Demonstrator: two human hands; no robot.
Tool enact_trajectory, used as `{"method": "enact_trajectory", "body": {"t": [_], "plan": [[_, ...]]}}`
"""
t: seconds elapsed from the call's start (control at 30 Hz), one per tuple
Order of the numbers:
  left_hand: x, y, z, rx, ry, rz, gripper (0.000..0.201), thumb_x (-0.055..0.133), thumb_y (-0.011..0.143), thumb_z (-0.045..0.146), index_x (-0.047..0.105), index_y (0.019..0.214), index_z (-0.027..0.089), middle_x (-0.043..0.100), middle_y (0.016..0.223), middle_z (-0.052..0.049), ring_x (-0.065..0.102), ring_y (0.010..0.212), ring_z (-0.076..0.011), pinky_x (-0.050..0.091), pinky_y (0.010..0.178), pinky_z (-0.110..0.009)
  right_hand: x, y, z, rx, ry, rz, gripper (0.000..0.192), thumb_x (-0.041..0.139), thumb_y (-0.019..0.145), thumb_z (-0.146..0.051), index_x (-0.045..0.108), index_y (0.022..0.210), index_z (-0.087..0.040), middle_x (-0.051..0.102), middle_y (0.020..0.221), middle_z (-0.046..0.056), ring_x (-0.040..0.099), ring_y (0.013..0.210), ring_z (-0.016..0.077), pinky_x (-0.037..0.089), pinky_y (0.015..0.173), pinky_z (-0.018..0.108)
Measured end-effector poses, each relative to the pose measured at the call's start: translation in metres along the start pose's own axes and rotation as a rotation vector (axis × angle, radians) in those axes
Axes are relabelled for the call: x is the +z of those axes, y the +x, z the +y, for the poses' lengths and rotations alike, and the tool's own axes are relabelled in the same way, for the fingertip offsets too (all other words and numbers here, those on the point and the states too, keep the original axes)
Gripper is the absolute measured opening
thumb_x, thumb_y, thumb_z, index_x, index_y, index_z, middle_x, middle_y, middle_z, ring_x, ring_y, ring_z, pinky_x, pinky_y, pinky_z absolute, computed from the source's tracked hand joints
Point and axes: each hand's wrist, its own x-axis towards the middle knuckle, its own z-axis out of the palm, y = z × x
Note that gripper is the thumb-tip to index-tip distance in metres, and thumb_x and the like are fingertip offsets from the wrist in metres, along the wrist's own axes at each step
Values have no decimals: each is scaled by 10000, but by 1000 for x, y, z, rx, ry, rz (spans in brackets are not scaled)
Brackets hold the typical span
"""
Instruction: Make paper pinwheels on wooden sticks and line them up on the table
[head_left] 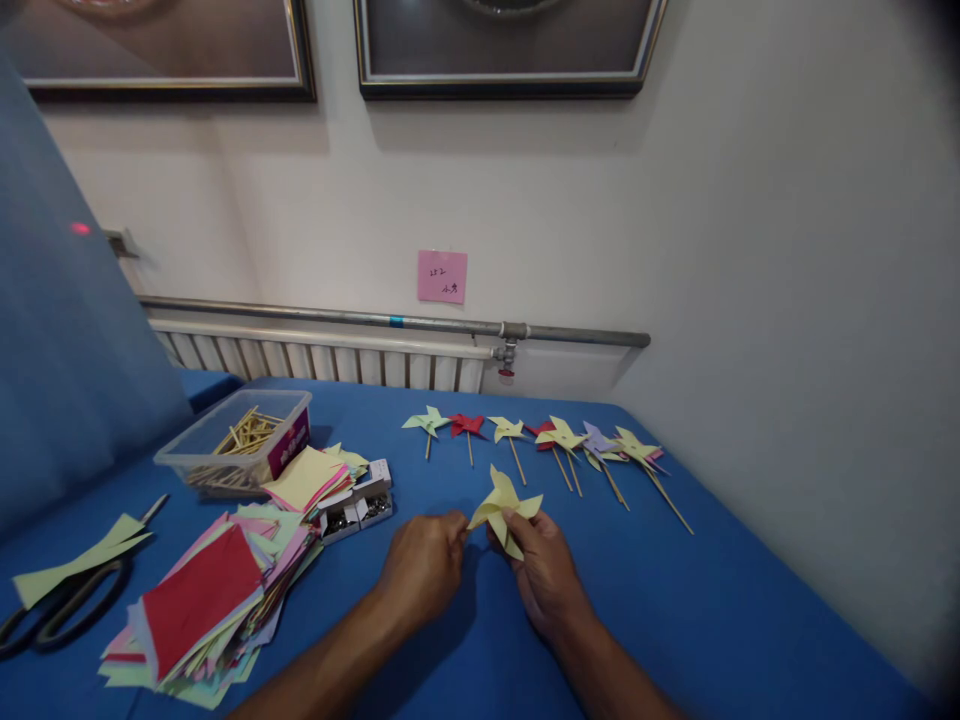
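A pale yellow paper pinwheel (501,502) is pinched between the thumb and fingers of my right hand (546,568). Its folded blades spread out above the thumb. My left hand (424,562) is closed in a fist just left of it, fingertips at the tip of the left blade. Whatever lies inside that fist is hidden. No stick shows under this pinwheel. Farther back on the blue table lie several finished pinwheels on wooden sticks, among them a light green one (429,421), a red one (468,427) and a purple one (599,441).
At left stand a clear plastic box (176,455) of wooden sticks and small white boxes (381,472) of metal pins. Before them is a stack of coloured paper (206,590). Black-handled scissors (82,605) lie far left under cut green paper (79,562). A wall borders the table's right.
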Motion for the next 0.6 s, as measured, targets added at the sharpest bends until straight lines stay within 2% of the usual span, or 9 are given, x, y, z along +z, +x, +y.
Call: {"method": "enact_trajectory", "body": {"t": [0.17,0.33,0.6], "plan": [[-1,-1,1,2,8,6,265,509,1035,168,749,938,222,782,835,-54,718,790,-191,286,659,-304,1,0,-1,-9,-18,-15,339,975,626,-382,779,836,-204,751,716,-2,673,687,215,525,678,318],[-2,-1,2,-1,-7,-9,264,501,1046,182,743,948,217,793,856,-56,722,796,-185,292,657,-305,2,-1,-3,-21,-26,-36,337,968,635,-387,779,840,-198,765,730,18,687,698,234,528,680,329],[2,0,-1,11,-9,2,255,508,1037,171,735,928,206,787,841,-50,713,786,-182,283,662,-300,1,1,-1,-14,-17,-9,338,976,614,-382,782,821,-199,745,699,-3,659,667,212,517,669,319]]}}
